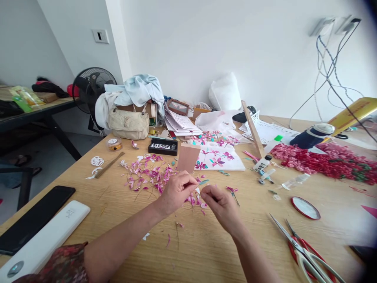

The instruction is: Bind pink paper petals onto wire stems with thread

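My left hand (177, 193) is closed in a pinch over the middle of the table. Close to its right, my right hand (220, 205) has its fingers curled in a pinch too. The two sets of fingertips almost meet, and whatever they hold is too small to make out. A small teal leaf-like piece (203, 182) shows just beyond the fingertips. Loose pink and white petals (156, 173) on thin stems lie scattered beyond and beneath my hands. Behind them, finished pink flowers with teal parts (218, 161) rest on a white sheet (235, 164), beside a brown card (188, 157).
Scissors (300, 247) and a round red-rimmed dish (305, 208) are at right, near small bottles (262, 163) and a pink-red bundle (332, 159). A black phone (35, 218) and white device (47, 239) lie left. A beige bag (129, 124) stands behind.
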`<state>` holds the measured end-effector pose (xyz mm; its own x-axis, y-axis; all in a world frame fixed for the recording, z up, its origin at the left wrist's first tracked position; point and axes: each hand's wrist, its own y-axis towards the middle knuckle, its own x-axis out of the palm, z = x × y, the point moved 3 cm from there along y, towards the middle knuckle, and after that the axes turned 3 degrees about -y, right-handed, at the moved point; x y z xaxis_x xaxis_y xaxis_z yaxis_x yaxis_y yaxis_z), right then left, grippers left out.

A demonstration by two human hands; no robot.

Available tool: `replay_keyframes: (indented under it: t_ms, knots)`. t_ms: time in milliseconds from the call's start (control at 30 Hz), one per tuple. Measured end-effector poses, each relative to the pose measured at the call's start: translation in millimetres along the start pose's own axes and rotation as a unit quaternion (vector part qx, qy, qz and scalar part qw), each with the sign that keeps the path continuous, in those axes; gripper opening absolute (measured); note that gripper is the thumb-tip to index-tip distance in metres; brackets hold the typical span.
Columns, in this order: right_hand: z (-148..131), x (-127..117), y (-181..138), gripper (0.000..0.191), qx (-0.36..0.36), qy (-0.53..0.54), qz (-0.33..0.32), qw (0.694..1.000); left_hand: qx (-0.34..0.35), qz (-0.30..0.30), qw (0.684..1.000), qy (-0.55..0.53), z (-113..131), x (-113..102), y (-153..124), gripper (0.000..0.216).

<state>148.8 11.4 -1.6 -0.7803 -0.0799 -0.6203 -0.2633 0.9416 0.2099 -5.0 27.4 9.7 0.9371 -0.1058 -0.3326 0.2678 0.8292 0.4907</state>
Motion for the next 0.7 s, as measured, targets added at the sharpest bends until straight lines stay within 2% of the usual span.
replay_keyframes:
  t_ms: [100,267,533,633,700]
  knots:
    - [-1.7,14.6,-11.3,0.020,0.017,0.035,0.021,0.999,-0.004,0.030,0.999,0.028,-8.0,3.8,-0.1,0.009]
    - [-5.9,13.1,-10.3,0.020,0.051,0.091,0.036,0.994,0.005,0.022,0.999,0.026,-11.1,10.9,0.7,0.016]
    - [9.0,20.3,-8.6,0.023,0.086,0.206,0.064,0.973,-0.115,0.045,0.991,-0.052,-13.5,17.5,1.9,0.012]
    - [19.9,17.9,-9.8,0.023,0.114,0.197,0.064,0.972,-0.126,0.053,0.988,-0.066,-14.9,18.6,2.4,0.013]
    - [24.1,10.2,-13.0,0.021,0.126,0.142,0.058,0.980,-0.123,0.059,0.989,-0.063,-15.6,17.3,2.9,0.013]
